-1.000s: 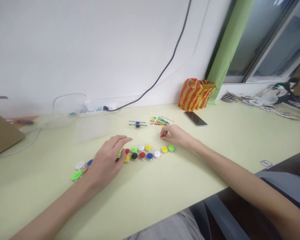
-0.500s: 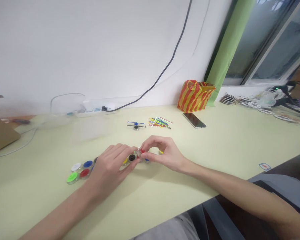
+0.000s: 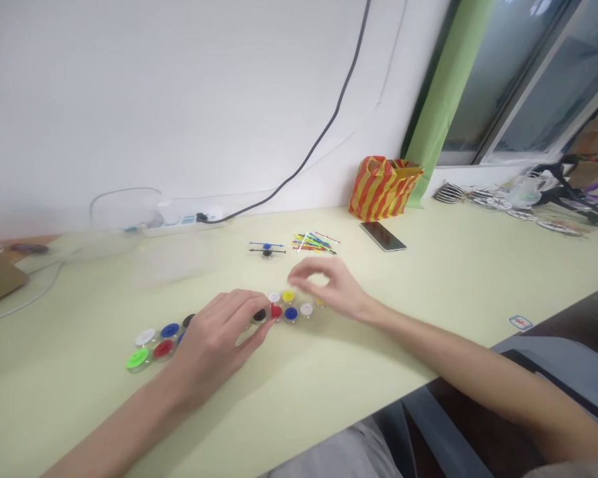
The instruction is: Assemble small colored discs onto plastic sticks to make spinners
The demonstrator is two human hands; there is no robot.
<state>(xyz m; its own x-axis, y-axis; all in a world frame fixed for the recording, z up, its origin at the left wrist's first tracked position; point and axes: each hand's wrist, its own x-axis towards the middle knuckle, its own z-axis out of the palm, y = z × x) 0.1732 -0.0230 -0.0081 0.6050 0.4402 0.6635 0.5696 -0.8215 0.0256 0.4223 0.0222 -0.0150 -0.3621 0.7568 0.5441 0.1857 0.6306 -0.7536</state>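
Thumb and forefinger of my left hand (image 3: 226,328) are closed at a red disc (image 3: 277,312) with a small red upright part by the fingertips. My right hand (image 3: 331,285) hovers above and right of it, thumb and fingertips brought together; whatever they pinch, if anything, is too small to make out. Close by stand more coloured discs on clear round bases: a blue disc (image 3: 291,313), a white disc (image 3: 306,309), a yellow disc (image 3: 288,296) and a black disc (image 3: 260,315). My left hand hides part of the row, which continues to a green disc (image 3: 137,358).
Behind the hands lie a pile of coloured plastic arrows (image 3: 313,243) and two discs with arrows across them, a blue arrow (image 3: 266,245) and a black arrow (image 3: 268,251). Farther back are a phone (image 3: 383,236), a striped bag (image 3: 385,189) and a power strip (image 3: 179,226).
My right hand has lifted off the red disc and drawn up and right, uncovering white, yellow and blue discs. My left hand stays at the red disc. The view has shifted slightly.
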